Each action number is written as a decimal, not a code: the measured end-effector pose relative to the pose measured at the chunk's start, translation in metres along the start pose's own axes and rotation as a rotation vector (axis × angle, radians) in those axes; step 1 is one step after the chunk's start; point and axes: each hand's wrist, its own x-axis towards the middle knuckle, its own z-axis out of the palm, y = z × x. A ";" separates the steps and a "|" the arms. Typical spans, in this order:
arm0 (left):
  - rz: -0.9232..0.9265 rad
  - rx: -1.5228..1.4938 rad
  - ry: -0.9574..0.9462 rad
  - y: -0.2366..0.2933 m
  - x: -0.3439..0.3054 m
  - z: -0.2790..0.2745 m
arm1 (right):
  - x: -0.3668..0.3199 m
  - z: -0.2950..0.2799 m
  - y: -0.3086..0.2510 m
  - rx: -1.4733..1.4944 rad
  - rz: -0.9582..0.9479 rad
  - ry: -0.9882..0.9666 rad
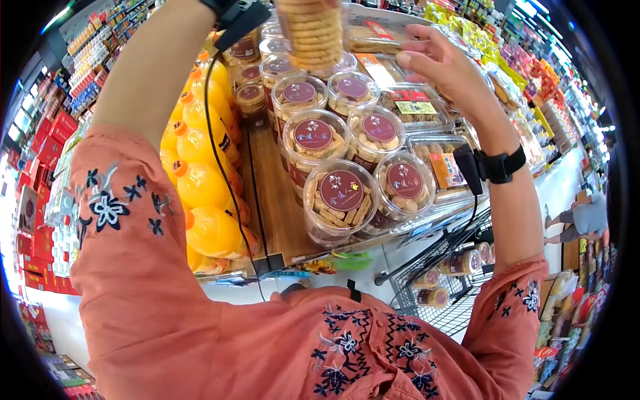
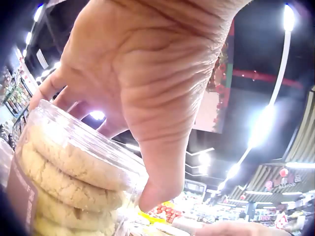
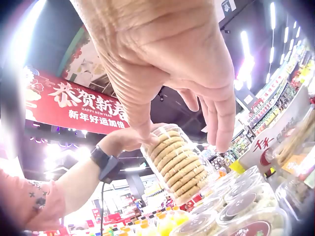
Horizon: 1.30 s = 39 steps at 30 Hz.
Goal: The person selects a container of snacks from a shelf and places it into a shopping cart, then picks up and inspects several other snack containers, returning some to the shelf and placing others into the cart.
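A clear jar of stacked round cookies (image 1: 312,33) is raised above the display at the top of the head view. The left hand (image 2: 133,73) grips this jar (image 2: 74,182) near its end, thumb on one side and fingers on the other. In the right wrist view the left hand (image 3: 125,140) is at the upper end of the jar (image 3: 177,164). The right hand (image 1: 443,63) is to the jar's right, apart from it in the head view, over flat clear packs (image 1: 413,107); its fingers (image 3: 224,123) are extended and hold nothing.
Round tubs with maroon labels (image 1: 341,190) stand in rows on the wooden display (image 1: 267,180). Orange-yellow bottles (image 1: 203,183) line its left side. A wire cart (image 1: 453,300) holding several jars is at the lower right. Black cables hang from both wrist cameras.
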 end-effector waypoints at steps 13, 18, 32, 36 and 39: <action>0.134 0.047 0.041 -0.002 0.084 0.079 | 0.067 0.017 0.026 -0.174 -0.070 0.001; 0.088 0.093 0.169 -0.024 0.098 0.082 | 0.084 0.023 0.034 -0.272 -0.107 0.049; -0.597 -1.016 0.557 -0.119 -0.005 0.186 | 0.086 0.038 0.009 -0.245 -0.178 0.028; -0.668 -1.189 0.628 -0.155 -0.002 0.249 | 0.080 0.042 -0.003 -0.324 -0.193 0.000; -0.624 -1.375 0.665 -0.198 0.011 0.309 | 0.090 0.044 0.002 -0.492 -0.248 0.026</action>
